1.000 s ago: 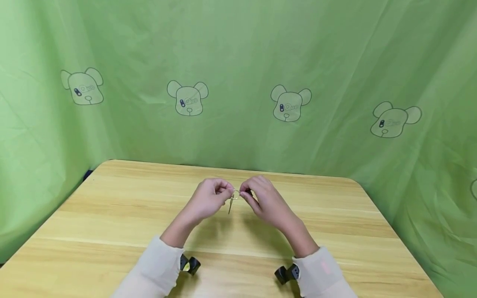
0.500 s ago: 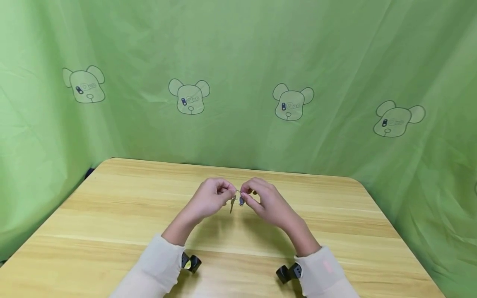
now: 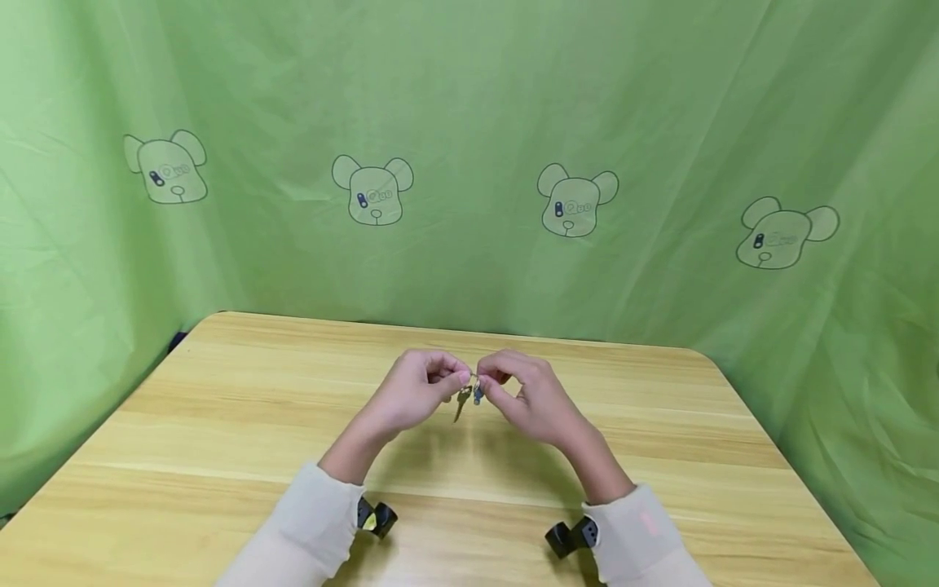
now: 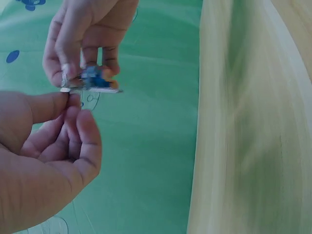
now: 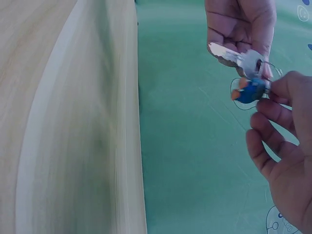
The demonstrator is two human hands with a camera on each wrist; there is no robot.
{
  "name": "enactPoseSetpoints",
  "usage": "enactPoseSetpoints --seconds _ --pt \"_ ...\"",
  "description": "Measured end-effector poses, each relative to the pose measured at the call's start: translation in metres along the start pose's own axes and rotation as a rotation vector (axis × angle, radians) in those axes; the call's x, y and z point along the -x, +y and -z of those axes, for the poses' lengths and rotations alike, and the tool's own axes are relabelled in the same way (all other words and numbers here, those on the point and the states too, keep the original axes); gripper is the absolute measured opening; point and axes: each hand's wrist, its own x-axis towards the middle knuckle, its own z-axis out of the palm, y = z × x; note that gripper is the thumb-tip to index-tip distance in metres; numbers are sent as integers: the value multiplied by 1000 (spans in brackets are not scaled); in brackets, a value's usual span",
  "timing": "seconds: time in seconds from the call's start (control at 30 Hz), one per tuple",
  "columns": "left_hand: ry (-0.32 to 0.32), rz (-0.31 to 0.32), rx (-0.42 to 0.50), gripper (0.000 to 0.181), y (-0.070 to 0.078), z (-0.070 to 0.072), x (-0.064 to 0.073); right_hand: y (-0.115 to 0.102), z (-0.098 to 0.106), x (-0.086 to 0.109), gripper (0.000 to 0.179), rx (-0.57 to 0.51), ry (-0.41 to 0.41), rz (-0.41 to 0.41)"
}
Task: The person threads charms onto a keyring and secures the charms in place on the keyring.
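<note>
My left hand (image 3: 414, 390) and right hand (image 3: 530, 393) meet fingertip to fingertip above the middle of the table. Both pinch a thin metal key ring (image 5: 277, 69), mostly covered by thumbs and forefingers. A silver key (image 5: 237, 59) hangs from it on the left hand's side, pointing down in the head view. Close beside the key is a small blue charm (image 5: 251, 91) with orange ends, right under the right fingertips. In the left wrist view the key shows edge-on below the charm (image 4: 94, 75).
The wooden table (image 3: 220, 424) has rounded far corners. Behind it hangs a green curtain (image 3: 469, 277) printed with bear heads. A black wrist camera (image 3: 377, 519) sticks out of the left sleeve, another camera (image 3: 570, 538) out of the right one.
The hands have drawn slightly closer together, covering most of the ring that showed between them. The charm, earlier hidden in the right fingers, now hangs below them; the key has shifted slightly right.
</note>
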Motion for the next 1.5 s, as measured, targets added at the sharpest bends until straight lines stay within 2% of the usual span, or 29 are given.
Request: enactPoseSetpoints --seconds 0.1,0.2,0.37,0.67,0.97,1.27,1.4,1.5 --pt "71 -19 -12 7 3 -4 0 -2 0 -1 7 13 67 -13" --pt "99 -56 -20 7 6 -6 0 -2 1 -2 7 24 118 -24" --pt "71 -120 9 9 7 -10 0 1 0 -2 8 34 155 -12" --pt "41 -133 -6 9 8 -14 0 -1 -1 -4 9 64 169 30" --pt "20 -222 -68 9 5 -7 1 0 0 -5 10 44 179 46" --pt "0 -283 -49 12 1 -1 0 -1 3 -5 14 1 196 32" --pt "-6 -293 -21 10 -2 -1 -3 0 3 -5 13 2 199 25" --pt "-3 -274 2 9 -5 -3 -4 0 3 -5 11 9 204 18"
